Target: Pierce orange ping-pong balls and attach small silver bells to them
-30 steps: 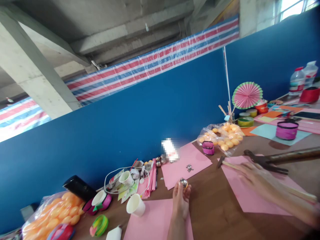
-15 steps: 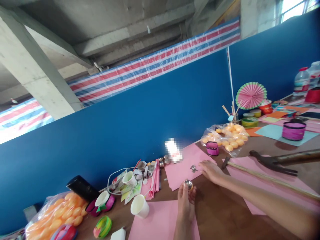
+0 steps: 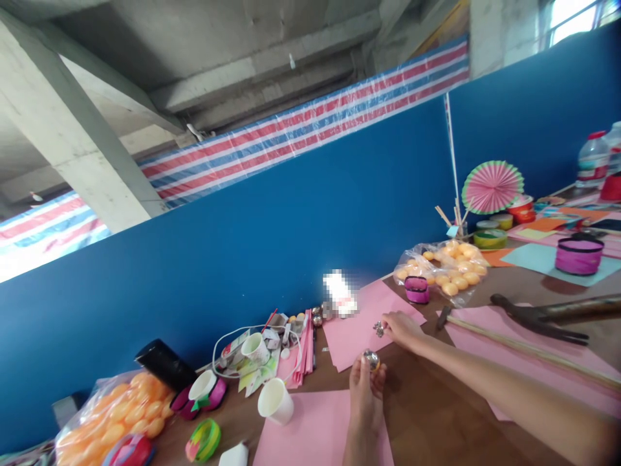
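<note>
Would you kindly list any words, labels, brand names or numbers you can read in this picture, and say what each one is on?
No text can be read here.
White packet by the blue wall: blurred out, unreadable.
Water bottle at far right: label too small to read.
Printed papers beside the small cup: print too small to read.
Silver bell in the left hand and the small metal piece at the right hand: no marking visible.

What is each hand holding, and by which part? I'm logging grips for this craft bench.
Left hand pinches a small silver bell by its lower sides. Right hand touches small metal pieces; grip unclear.
</note>
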`<state>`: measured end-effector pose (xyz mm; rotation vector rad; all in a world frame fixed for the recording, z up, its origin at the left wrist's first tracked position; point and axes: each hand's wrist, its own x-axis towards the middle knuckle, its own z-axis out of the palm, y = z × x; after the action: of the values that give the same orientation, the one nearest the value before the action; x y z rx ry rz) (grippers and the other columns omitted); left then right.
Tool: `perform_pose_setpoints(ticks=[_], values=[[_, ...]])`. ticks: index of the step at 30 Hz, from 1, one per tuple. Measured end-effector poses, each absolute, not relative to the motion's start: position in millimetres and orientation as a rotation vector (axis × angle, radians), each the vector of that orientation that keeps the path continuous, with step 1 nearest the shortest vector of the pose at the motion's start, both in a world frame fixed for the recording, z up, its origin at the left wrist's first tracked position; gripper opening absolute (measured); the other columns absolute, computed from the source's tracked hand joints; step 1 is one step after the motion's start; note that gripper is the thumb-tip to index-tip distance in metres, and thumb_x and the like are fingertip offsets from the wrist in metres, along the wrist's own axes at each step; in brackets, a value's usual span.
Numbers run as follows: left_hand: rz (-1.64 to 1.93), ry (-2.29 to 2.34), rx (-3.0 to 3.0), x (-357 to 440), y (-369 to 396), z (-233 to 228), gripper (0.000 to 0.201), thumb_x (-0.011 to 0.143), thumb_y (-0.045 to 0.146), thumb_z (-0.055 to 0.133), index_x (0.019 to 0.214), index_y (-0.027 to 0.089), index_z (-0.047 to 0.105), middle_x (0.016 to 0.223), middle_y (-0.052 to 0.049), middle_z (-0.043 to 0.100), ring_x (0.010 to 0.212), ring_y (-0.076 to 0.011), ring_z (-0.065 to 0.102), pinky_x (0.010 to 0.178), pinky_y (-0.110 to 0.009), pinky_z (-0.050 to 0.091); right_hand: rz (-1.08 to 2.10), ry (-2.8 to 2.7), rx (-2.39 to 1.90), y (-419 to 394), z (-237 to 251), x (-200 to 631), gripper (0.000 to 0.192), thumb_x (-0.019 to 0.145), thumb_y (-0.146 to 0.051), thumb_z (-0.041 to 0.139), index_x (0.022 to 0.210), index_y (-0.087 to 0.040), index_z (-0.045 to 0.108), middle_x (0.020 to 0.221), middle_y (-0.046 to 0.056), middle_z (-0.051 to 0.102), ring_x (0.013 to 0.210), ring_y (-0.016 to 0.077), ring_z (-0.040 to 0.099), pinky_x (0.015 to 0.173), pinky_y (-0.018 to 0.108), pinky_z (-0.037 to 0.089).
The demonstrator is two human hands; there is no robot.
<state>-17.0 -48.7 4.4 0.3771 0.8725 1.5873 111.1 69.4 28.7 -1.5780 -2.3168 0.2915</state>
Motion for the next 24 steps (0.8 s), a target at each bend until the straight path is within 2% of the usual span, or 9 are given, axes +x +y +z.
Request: perform_pose_setpoints(ticks=[7, 14, 24], values=[[1.601, 0.865, 0.354, -16.8, -48.6, 4.3, 0.026, 0.067, 0.027, 0.066, 0.088, 0.014, 0.06, 0.078, -0.005, 0.063, 0.067, -0.0115, 0.063, 0.065, -0.022, 0.052, 0.304, -2.281, -1.569, 68.8, 24.4, 112.2, 0.016, 0.079, -0.018, 0.043, 0.086, -0.018, 0.058, 0.083, 0.006, 0.062, 0.078, 0.0169, 0.054, 0.059, 0.023, 0.031], [1.606, 0.876, 0.354, -16.1, -49.3, 7.4, 0.026, 0.067, 0.028, 0.065, 0.088, 0.013, 0.061, 0.078, -0.005, 0.063, 0.065, -0.0108, 0.063, 0.064, -0.022, 0.052, 0.316, -2.267, -1.564, 65.9, 24.1, 114.7, 0.018, 0.079, -0.02, 0.041, 0.073, -0.019, 0.058, 0.079, 0.004, 0.061, 0.073, 0.0154, 0.054, 0.056, 0.022, 0.029], [1.616, 0.874, 0.346, -14.9, -50.2, 8.9, 0.027, 0.065, 0.028, 0.067, 0.087, 0.014, 0.06, 0.075, -0.004, 0.063, 0.064, -0.0111, 0.063, 0.061, -0.02, 0.052, 0.326, -2.261, -1.546, 66.8, 25.2, 114.7, 0.018, 0.079, -0.021, 0.042, 0.075, -0.018, 0.059, 0.078, 0.004, 0.06, 0.071, 0.0149, 0.054, 0.054, 0.022, 0.028]])
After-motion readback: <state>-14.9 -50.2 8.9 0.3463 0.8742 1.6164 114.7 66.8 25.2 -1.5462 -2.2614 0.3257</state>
